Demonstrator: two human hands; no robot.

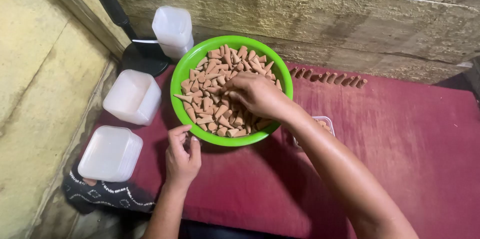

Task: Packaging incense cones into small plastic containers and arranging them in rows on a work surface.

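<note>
Right hand (252,94) is reaching into the green bowl (181,71), fingers curled down onto the incense cones (215,104); whether it is gripping any cannot be told. Left hand (181,156) is resting loosely half-open, holding nothing, just near of the bowl's rim, thumb close to the edge. Bowl is sitting on the red cloth (400,139) covering the bench, left of centre. Stacks of clear plastic lids (110,154) are lying far left. A row of cones (330,77) is lining the far concrete wall (325,9).
</note>
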